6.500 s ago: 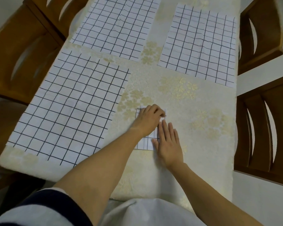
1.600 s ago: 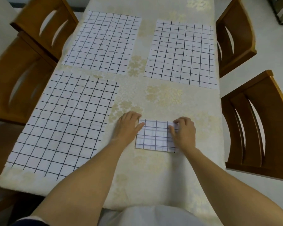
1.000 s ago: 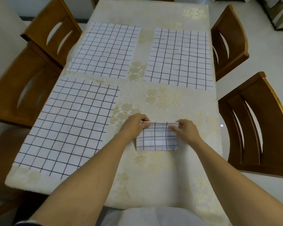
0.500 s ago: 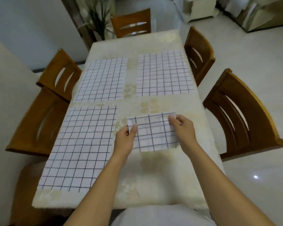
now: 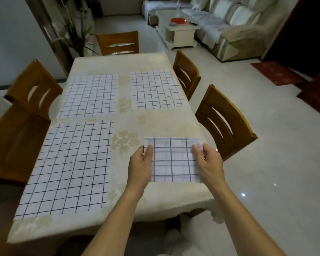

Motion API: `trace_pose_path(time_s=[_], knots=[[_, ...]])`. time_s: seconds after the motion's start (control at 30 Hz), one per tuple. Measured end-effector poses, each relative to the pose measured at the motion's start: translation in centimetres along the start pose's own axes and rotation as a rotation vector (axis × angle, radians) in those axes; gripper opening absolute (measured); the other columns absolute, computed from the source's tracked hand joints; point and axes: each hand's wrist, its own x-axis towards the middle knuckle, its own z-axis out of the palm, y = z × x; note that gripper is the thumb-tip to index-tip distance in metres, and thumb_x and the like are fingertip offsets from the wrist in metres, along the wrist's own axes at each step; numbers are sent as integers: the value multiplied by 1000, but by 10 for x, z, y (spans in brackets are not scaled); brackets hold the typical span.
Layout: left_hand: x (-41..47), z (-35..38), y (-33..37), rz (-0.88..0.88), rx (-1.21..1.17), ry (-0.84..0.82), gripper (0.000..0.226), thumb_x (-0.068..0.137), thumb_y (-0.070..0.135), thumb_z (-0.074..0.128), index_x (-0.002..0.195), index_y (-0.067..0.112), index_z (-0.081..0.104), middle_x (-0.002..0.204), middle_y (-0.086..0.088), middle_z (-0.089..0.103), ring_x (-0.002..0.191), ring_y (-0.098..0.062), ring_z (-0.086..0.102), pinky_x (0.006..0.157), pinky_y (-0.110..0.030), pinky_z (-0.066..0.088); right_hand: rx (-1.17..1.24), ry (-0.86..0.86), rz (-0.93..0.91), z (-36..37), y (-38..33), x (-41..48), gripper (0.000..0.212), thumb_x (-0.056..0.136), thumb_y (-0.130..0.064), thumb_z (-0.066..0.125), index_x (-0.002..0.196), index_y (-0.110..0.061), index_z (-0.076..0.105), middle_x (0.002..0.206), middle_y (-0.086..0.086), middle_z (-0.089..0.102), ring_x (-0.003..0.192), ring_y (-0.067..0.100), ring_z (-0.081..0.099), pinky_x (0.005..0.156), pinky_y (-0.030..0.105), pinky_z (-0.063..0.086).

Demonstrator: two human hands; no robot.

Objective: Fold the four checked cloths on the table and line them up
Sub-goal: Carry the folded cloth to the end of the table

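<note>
A small folded checked cloth (image 5: pixel 172 159) is lifted above the near right part of the table (image 5: pixel 155 122). My left hand (image 5: pixel 139 166) pinches its left edge with the thumb on top. My right hand (image 5: pixel 207 163) pinches its right edge the same way. Three unfolded checked cloths lie flat: one at the near left (image 5: pixel 70 167), one at the far left (image 5: pixel 90 96), one at the far right (image 5: pixel 154 89).
The table carries a cream flowered tablecloth. Wooden chairs stand on the left (image 5: pixel 33 89), on the right (image 5: pixel 224 119) (image 5: pixel 186 72) and at the far end (image 5: pixel 118 42). A sofa and a small side table (image 5: pixel 180 32) are beyond, on a pale tiled floor.
Both hands have picked the folded cloth up off the table and carried it to the right. The head has tilted up, bringing the room into view.
</note>
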Motion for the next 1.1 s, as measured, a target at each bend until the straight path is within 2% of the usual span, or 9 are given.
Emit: trace_pose_path(time_s=[0.07, 0.17, 0.3, 0.43, 0.57, 0.83, 0.9, 1.0, 1.1], knots=[[-19, 5, 2, 31, -16, -33, 35, 104, 45, 49, 110, 19, 70, 98, 13, 75, 91, -2, 69, 79, -20, 55, -21, 34, -1, -11, 3, -18, 30, 100, -45, 54, 91, -19, 65, 84, 3, 68, 82, 20, 68, 72, 52, 58], [-35, 9, 8, 122, 61, -36, 43, 105, 40, 48, 77, 9, 55, 55, 13, 48, 51, -3, 44, 52, -20, 36, -49, 48, -11, -27, -3, -31, 23, 101, -39, 55, 90, -22, 65, 84, -3, 68, 81, 7, 67, 64, 31, 57], [-41, 19, 20, 193, 136, 14, 45, 106, 37, 48, 67, 17, 39, 47, 14, 38, 45, -4, 35, 46, -17, 26, -37, 81, -30, -44, -6, -30, 24, 101, -39, 55, 90, -20, 65, 82, -8, 68, 81, 2, 67, 62, 20, 56], [-46, 50, 32, 217, 150, -9, 42, 107, 35, 46, 69, 19, 45, 50, 18, 49, 47, -1, 46, 47, -13, 31, 39, 126, -11, -69, 6, -25, 26, 100, -41, 55, 88, -20, 63, 79, -11, 66, 83, -1, 66, 60, 13, 52], [-47, 108, 41, 198, 168, -16, 35, 107, 40, 44, 94, 16, 66, 85, 3, 71, 77, -9, 67, 63, -25, 54, 126, 85, 54, -117, 32, -21, 30, 101, -48, 48, 96, -25, 67, 84, -15, 69, 84, 0, 67, 62, 14, 55], [-61, 275, 58, 114, 163, -110, 31, 105, 45, 46, 101, 25, 69, 94, 7, 72, 87, -9, 69, 63, -13, 52, 117, 143, 59, -263, 106, 12, 33, 105, -40, 43, 96, -16, 65, 90, 3, 68, 85, 15, 66, 69, 25, 57], [-63, 318, 69, 101, 137, -146, 33, 104, 46, 48, 101, 24, 71, 93, 6, 74, 86, -6, 69, 64, -13, 52, 126, 183, 54, -302, 119, 22, 35, 106, -39, 43, 88, -16, 62, 84, 1, 66, 79, 14, 64, 65, 26, 55], [-62, 376, 83, 121, 145, -221, 28, 104, 42, 51, 101, 25, 73, 93, 6, 75, 85, -1, 69, 65, -12, 52, 166, 255, 52, -355, 134, 35, 39, 107, -32, 44, 69, -24, 46, 58, -19, 53, 56, -1, 49, 51, 11, 38], [-59, 424, 91, 157, 177, -273, 28, 104, 39, 51, 101, 22, 73, 88, 8, 75, 84, -3, 70, 67, -16, 54, 132, 282, 66, -400, 149, 54, 43, 106, -32, 46, 66, -24, 35, 50, -18, 39, 48, 2, 35, 48, 14, 29]])
